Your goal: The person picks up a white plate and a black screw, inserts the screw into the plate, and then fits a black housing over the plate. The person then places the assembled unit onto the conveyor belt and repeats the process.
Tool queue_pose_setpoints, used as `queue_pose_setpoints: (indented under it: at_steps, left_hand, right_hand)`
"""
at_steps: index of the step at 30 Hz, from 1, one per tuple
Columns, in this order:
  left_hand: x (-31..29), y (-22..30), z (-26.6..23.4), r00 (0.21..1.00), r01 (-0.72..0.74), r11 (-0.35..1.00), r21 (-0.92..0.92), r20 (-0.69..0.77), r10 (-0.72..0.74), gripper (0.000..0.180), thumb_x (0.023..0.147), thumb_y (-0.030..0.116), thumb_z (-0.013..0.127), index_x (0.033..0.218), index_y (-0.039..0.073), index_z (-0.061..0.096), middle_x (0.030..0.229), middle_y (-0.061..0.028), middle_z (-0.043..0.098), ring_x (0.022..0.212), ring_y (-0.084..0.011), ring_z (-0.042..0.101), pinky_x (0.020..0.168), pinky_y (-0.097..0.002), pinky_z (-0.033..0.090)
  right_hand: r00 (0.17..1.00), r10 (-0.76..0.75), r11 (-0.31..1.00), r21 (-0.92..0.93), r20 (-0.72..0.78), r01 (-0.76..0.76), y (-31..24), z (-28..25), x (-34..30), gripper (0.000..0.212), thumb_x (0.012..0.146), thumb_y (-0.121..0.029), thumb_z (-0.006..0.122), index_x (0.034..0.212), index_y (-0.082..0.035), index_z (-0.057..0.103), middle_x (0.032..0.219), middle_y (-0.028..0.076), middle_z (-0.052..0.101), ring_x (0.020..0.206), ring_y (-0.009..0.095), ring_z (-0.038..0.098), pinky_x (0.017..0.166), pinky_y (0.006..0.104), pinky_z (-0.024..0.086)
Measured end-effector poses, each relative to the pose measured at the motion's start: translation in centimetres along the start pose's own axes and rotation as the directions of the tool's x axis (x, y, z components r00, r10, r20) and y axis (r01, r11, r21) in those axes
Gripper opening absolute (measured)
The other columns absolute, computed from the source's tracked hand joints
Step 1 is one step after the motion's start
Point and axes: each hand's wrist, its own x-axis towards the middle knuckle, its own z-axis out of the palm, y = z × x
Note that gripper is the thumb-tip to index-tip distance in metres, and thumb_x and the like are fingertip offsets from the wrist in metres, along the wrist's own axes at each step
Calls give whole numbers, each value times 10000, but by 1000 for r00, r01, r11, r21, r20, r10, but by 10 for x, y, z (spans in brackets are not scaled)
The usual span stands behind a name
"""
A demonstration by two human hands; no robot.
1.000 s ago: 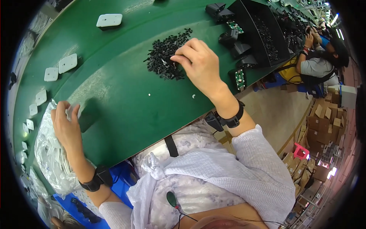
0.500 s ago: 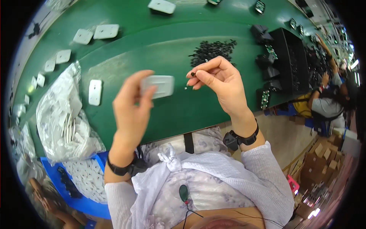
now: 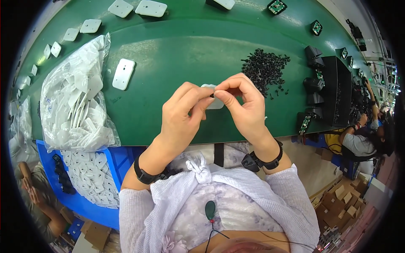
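Observation:
Over the near part of the green table, my left hand (image 3: 182, 110) grips a white plastic cover (image 3: 216, 103), mostly hidden behind the fingers. My right hand (image 3: 246, 105) meets it at the cover's upper part, thumb and forefinger pinched on a small black part (image 3: 214, 95) that barely shows. Fingertips of both hands nearly touch there. Beyond my right hand lies a loose pile of small black parts (image 3: 263, 69). Left of my hands, a single white cover (image 3: 124, 74) rests flat on the table.
At left lies a clear plastic bag of white covers (image 3: 78, 97), above a blue bin (image 3: 90, 215) of white pieces. More white covers (image 3: 151, 8) line the far edge. Black housings (image 3: 313, 84) and a black box (image 3: 337, 92) stand at right; co-workers sit beyond.
My hands have come together: the left brought the cover rightward to the black part in my right fingers. The whole view has shifted, so table items appear displaced.

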Motion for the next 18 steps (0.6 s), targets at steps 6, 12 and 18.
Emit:
queue_pose_setpoints:
  at_steps: [6,12,18]
  left_hand:
    - [-7,1,0,961,259,910,-324,-10,-277,278,891,-61,550,1165,-17,527,847,-83,593,674,-145,642,562,-241,524]
    - [-10,-6,-2,952,283,787,-548,64,-298,198,913,-49,531,1107,-80,500,976,-130,596,881,-207,664,813,-301,558]
    - [-13,-9,0,971,219,828,-517,36,-235,89,910,-42,549,990,-79,561,1007,-101,552,872,-185,648,815,-277,545]
  right_hand:
    - [998,-55,992,-112,-42,50,-6,2,-1,94,815,-49,711,853,-21,629,834,13,554,690,67,484,591,197,389]
    - [993,-116,974,-201,-36,107,-3,8,-4,95,796,-60,731,829,-41,644,809,-6,550,651,51,445,550,195,332]
    - [988,-152,954,-264,-17,142,-2,9,-1,92,792,-57,730,825,-48,644,798,-4,546,643,56,451,547,196,325]
